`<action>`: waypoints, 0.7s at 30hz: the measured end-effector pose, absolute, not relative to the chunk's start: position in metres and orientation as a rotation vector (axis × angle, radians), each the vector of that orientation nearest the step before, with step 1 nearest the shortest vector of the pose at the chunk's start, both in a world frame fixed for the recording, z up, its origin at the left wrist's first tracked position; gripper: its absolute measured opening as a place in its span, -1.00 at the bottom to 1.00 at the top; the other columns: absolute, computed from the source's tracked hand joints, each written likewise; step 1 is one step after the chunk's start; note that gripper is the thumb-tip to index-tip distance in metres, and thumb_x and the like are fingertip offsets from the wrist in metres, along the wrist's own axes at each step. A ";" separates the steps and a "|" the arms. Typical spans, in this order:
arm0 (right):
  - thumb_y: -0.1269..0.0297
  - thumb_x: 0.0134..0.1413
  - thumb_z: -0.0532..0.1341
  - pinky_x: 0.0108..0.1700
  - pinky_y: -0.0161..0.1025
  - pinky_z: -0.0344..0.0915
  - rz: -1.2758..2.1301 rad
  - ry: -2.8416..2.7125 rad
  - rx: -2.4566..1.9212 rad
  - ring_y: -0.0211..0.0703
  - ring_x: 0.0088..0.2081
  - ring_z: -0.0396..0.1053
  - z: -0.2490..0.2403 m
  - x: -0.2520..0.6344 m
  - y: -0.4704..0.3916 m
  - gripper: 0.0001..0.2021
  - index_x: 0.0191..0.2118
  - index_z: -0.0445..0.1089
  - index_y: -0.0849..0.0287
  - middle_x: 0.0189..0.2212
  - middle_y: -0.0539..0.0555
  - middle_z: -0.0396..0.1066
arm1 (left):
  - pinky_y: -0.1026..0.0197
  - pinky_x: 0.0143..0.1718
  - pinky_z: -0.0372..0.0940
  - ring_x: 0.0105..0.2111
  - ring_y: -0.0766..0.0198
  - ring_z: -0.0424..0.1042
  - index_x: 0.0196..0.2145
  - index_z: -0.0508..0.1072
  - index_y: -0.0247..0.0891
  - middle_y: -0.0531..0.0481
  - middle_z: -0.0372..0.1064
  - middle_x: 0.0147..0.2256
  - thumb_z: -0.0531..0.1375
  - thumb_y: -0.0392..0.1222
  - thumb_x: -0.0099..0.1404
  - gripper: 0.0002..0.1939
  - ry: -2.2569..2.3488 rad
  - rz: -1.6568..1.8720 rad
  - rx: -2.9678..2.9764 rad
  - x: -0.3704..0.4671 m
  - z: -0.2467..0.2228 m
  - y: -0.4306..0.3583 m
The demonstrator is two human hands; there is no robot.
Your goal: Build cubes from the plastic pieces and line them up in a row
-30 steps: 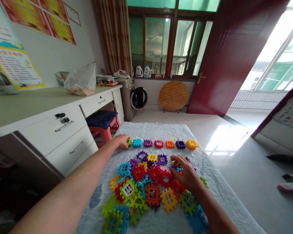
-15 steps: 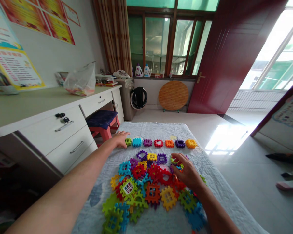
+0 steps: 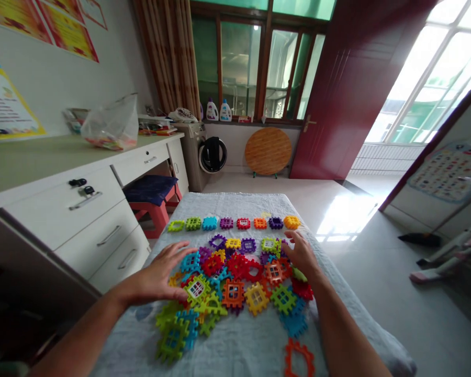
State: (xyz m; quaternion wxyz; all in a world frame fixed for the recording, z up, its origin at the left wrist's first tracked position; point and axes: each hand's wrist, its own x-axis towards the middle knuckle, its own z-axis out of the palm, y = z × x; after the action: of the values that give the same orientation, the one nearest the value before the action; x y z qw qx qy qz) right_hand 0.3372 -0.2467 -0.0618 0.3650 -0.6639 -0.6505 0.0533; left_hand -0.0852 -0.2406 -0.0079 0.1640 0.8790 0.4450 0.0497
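Colourful plastic interlocking blocks lie heaped on a cloth-covered table (image 3: pixel 141 335). My left hand (image 3: pixel 160 275) hovers at the heap's left side, fingers spread, near a blue window block (image 3: pixel 190 263) and a lime window block (image 3: pixel 197 289). On the right, my right hand (image 3: pixel 300 254) has its fingers apart beside a light green window block (image 3: pixel 270 245); nothing shows in its grasp. Beyond the heap runs a row of separate blocks, from a lime frame (image 3: pixel 176 225) on the left to a yellow block (image 3: pixel 292 222) on the right.
An orange frame (image 3: pixel 299 360) lies alone near the front. To the left stand a white desk (image 3: pixel 102 209) and a red stool (image 3: pixel 153 199) with a dark seat. A washing machine (image 3: pixel 194 157), a round wooden tabletop (image 3: pixel 268 151) and a red door (image 3: pixel 349 94) are farther back.
My left hand has drawn back from the row's left end to the heap, uncovering the lime frame there. My right hand has shifted off the light green window block. The camera view has turned slightly right.
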 end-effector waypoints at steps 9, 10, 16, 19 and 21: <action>0.24 -0.05 0.15 -0.13 -0.16 0.29 0.145 -1.690 -1.756 -0.12 -0.25 0.37 -0.072 0.342 -0.242 -0.70 -0.14 0.39 0.19 -0.24 0.11 0.43 | -0.28 0.22 -0.12 0.29 -0.32 -0.35 0.31 -0.36 0.09 -0.14 -0.47 0.35 0.35 0.35 -0.34 0.39 1.228 0.136 2.504 -0.090 -0.058 -0.315; 0.25 -0.05 0.15 -0.13 -0.15 0.29 0.148 -1.696 -1.750 -0.12 -0.25 0.37 -0.073 0.342 -0.242 -0.70 -0.15 0.39 0.18 -0.25 0.11 0.43 | -0.29 0.22 -0.12 0.29 -0.32 -0.35 0.31 -0.36 0.09 -0.14 -0.46 0.35 0.36 0.34 -0.36 0.41 1.242 0.139 2.499 -0.086 -0.059 -0.318; 0.26 -0.03 0.15 -0.16 -0.14 0.31 0.222 -1.699 -1.731 -0.12 -0.28 0.39 -0.078 0.342 -0.240 -0.73 -0.17 0.38 0.17 -0.25 0.12 0.42 | -0.26 0.22 -0.11 0.30 -0.26 -0.33 0.31 -0.23 0.07 -0.14 -0.41 0.35 0.34 0.32 -0.27 0.29 1.276 0.163 2.492 -0.072 -0.045 -0.312; 0.25 -0.04 0.15 -0.18 -0.14 0.31 0.223 -1.701 -1.740 -0.11 -0.29 0.40 -0.079 0.342 -0.239 -0.73 -0.18 0.39 0.20 -0.25 0.13 0.41 | -0.22 0.24 -0.14 0.31 -0.21 -0.34 0.30 -0.16 0.03 -0.13 -0.37 0.35 0.34 0.30 -0.22 0.22 1.301 0.136 2.480 -0.070 -0.039 -0.305; 0.25 -0.04 0.16 -0.18 -0.14 0.32 0.214 -1.704 -1.739 -0.11 -0.30 0.40 -0.079 0.342 -0.239 -0.74 -0.19 0.40 0.20 -0.26 0.13 0.41 | -0.18 0.25 -0.14 0.31 -0.17 -0.32 0.30 -0.11 0.00 -0.13 -0.31 0.34 0.32 0.28 -0.16 0.15 1.308 0.110 2.469 -0.070 -0.036 -0.301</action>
State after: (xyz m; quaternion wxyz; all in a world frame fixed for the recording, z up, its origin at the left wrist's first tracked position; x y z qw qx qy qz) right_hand 0.3420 -0.2386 -0.0795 0.3416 -0.6686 -0.6554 0.0825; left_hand -0.0702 -0.3013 -0.0365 0.1718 0.8699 0.4608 0.0386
